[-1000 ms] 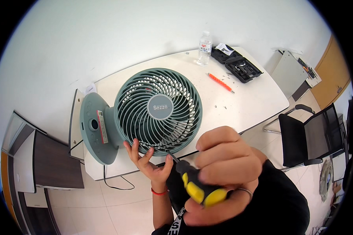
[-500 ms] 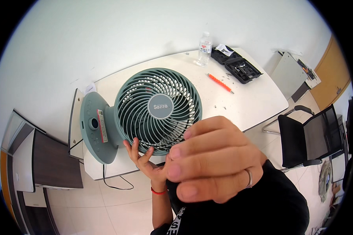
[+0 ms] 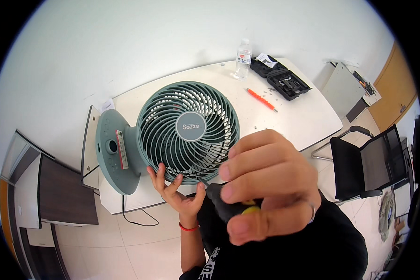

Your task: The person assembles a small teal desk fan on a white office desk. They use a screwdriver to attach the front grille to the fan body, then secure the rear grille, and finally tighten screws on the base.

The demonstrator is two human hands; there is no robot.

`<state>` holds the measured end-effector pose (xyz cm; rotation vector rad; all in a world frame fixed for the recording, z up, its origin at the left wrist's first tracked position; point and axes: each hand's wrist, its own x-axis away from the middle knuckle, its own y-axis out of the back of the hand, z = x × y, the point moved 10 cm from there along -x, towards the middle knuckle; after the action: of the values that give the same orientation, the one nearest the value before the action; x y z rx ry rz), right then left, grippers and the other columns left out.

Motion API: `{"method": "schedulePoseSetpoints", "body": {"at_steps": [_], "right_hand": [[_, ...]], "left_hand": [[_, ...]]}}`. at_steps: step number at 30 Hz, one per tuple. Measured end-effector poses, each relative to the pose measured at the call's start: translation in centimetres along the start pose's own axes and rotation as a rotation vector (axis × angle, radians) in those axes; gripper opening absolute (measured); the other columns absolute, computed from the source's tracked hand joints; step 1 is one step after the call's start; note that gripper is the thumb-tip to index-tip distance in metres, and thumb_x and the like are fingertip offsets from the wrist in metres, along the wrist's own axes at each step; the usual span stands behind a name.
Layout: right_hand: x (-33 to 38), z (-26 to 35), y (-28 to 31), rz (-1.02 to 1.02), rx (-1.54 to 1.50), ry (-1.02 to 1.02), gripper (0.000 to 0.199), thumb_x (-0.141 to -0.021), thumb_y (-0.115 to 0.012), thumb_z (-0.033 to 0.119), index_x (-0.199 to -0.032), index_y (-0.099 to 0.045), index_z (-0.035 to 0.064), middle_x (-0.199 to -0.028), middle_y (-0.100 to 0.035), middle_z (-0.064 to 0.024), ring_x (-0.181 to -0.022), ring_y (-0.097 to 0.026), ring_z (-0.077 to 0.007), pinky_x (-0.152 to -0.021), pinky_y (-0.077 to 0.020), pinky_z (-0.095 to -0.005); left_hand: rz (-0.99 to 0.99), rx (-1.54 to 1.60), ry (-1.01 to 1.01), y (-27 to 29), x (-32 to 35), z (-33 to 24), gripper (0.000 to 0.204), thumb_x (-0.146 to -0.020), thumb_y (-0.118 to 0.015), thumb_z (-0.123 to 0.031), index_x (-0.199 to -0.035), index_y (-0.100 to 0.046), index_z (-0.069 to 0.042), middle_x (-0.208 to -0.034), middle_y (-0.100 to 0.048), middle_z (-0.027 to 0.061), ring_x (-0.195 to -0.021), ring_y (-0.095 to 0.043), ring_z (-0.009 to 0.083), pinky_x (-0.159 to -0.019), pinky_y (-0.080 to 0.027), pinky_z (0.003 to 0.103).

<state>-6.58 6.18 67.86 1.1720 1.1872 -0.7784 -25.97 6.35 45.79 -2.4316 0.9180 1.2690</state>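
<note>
A grey-green fan [image 3: 162, 130] lies on the white table, its round spiral grille facing up and its disc-shaped base [image 3: 112, 173] at the left. My left hand [image 3: 179, 196] is at the grille's near edge, fingers spread and fingertips touching the rim. Close to the camera, my right hand [image 3: 270, 182] is closed around a screwdriver [image 3: 221, 201] with a black and yellow handle. Its thin shaft points to the grille's near rim, just right of my left fingers. Whether the tip sits in a screw cannot be made out.
Farther back on the table are a clear water bottle [image 3: 243, 58], an open black tool case [image 3: 288, 84] and an orange pen-like tool [image 3: 262, 100]. Small bits lie scattered near them. A black chair [image 3: 350, 165] stands at the right, and a power cord [image 3: 140, 223] hangs off the table at the left.
My right hand has shifted slightly right and turned, its fingers opening a little around the handle, so the screwdriver now shows. My left hand and the fan are nearly unchanged.
</note>
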Motion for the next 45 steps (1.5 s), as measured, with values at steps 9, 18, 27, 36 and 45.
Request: {"method": "schedulePoseSetpoints", "body": {"at_steps": [9, 18, 27, 36, 45], "right_hand": [[-0.3, 0.2, -0.1, 0.059, -0.043, 0.018, 0.020, -0.081, -0.081, 0.009, -0.100, -0.078, 0.0143, -0.107, -0.066, -0.0144, -0.086, -0.066, -0.0243, -0.072, -0.0549, -0.0364], [-0.2, 0.2, -1.1, 0.107, -0.061, -0.045, 0.020, -0.081, -0.082, 0.014, -0.101, -0.079, 0.0153, -0.115, -0.069, -0.0149, -0.089, -0.069, -0.0251, -0.068, -0.0548, -0.0347], [-0.1, 0.1, -0.8, 0.094, -0.065, -0.029, 0.026, -0.076, -0.088, 0.013, -0.100, -0.080, 0.0177, -0.109, -0.067, -0.0099, -0.088, -0.067, -0.0246, -0.070, -0.0556, -0.0353], [0.0, 0.4, -1.1, 0.120, -0.132, -0.064, 0.025, -0.077, -0.088, 0.012, -0.100, -0.080, 0.0151, -0.112, -0.067, -0.0137, -0.094, -0.070, -0.0267, -0.074, -0.0597, -0.0370], [0.2, -0.4, -2.3, 0.279, -0.347, -0.224, 0.030, -0.079, -0.084, 0.004, -0.108, -0.079, 0.0087, -0.120, -0.066, -0.0198, -0.103, -0.072, -0.0326, -0.085, -0.0619, -0.0414]], "left_hand": [[0.040, -0.045, -0.069, 0.0, -0.6, -0.9, 0.054, -0.078, -0.084, -0.025, -0.124, -0.058, -0.016, -0.155, -0.044, 0.0153, -0.151, -0.025, 0.0496, -0.120, -0.021, 0.065], [0.050, -0.082, -0.102, 0.0, -1.0, -1.4, 0.053, -0.077, -0.086, -0.025, -0.121, -0.059, -0.014, -0.154, -0.046, 0.0161, -0.151, -0.026, 0.0494, -0.120, -0.022, 0.065], [0.001, -0.008, 0.047, 0.2, -0.8, -0.7, 0.048, -0.079, -0.084, -0.027, -0.119, -0.061, -0.014, -0.153, -0.047, 0.0158, -0.150, -0.028, 0.0484, -0.119, -0.024, 0.064], [0.029, -0.043, 0.016, 0.0, -0.4, -0.4, 0.049, -0.078, -0.085, -0.028, -0.117, -0.061, -0.013, -0.152, -0.048, 0.0155, -0.151, -0.027, 0.0483, -0.120, -0.022, 0.064], [-0.010, -0.050, 0.091, 0.3, -0.3, -0.2, 0.046, -0.081, -0.084, -0.036, -0.115, -0.063, -0.014, -0.152, -0.049, 0.0142, -0.151, -0.028, 0.0462, -0.121, -0.023, 0.062]]}}
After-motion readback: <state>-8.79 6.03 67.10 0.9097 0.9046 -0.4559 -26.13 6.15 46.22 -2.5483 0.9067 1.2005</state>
